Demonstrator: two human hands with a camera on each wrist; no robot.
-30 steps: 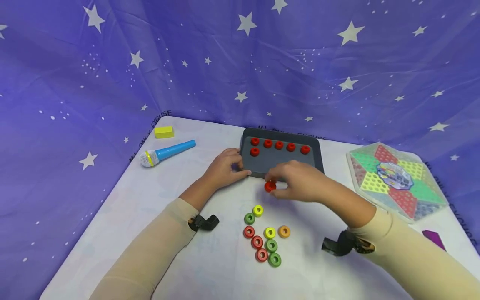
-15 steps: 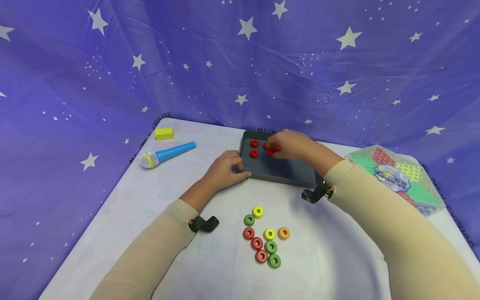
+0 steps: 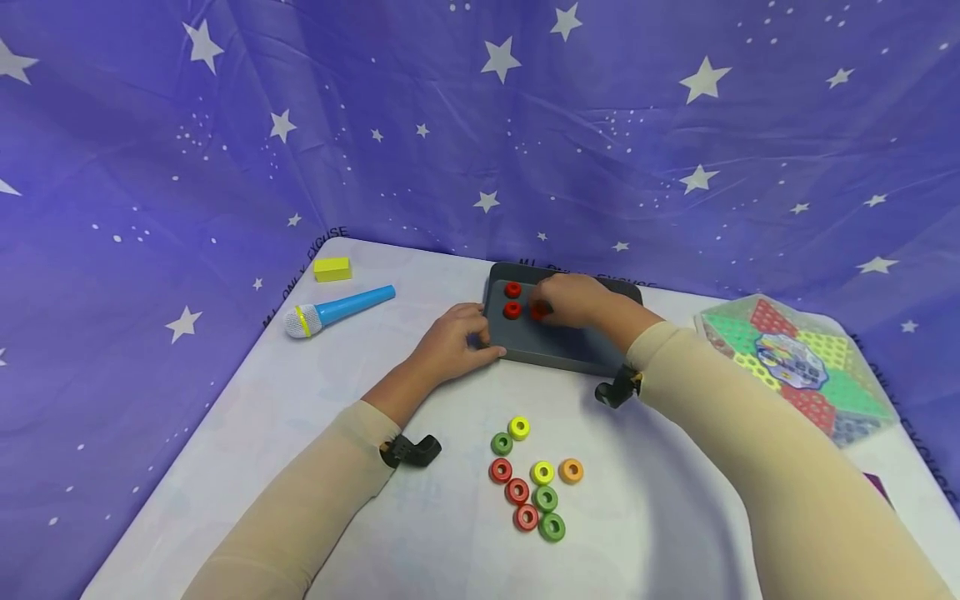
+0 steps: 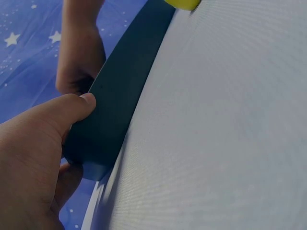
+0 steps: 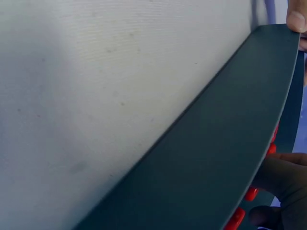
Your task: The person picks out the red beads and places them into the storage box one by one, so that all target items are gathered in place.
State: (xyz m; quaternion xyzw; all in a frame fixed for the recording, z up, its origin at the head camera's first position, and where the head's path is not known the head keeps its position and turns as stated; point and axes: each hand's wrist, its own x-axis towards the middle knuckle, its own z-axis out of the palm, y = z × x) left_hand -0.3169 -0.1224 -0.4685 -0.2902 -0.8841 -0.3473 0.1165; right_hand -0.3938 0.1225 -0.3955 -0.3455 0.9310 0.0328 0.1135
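purple cloth printed with white stars [image 3: 225, 125] hangs behind and around a white table [image 3: 300, 400]. at the far middle of the table sits a dark grey tray [image 3: 570, 350], its near wall seen close in both wrist views. the left hand [image 3: 450, 342] holds the tray's near left corner, thumb curled over the rim and the other fingers against the outer wall. the right hand [image 3: 573, 300] reaches over the tray with its fingertips bent down onto a red ring [image 3: 538, 312] that lies on the tray floor; the fingers are curled about it, pinching it, though the exact contact is partly hidden by the hand. two more red rings [image 3: 512, 300] lie just to its left inside the tray, one behind the other, and any others are covered by the hand. on the table nearer the person, well apart from the tray, lies a loose cluster of rings [image 3: 534, 483] in red, green, yellow and orange. to the far left are a blue toy microphone [image 3: 337, 310] and a yellow block [image 3: 332, 268] beyond it. at the right edge rests a hexagonal game board [image 3: 795, 367] with coloured triangles.
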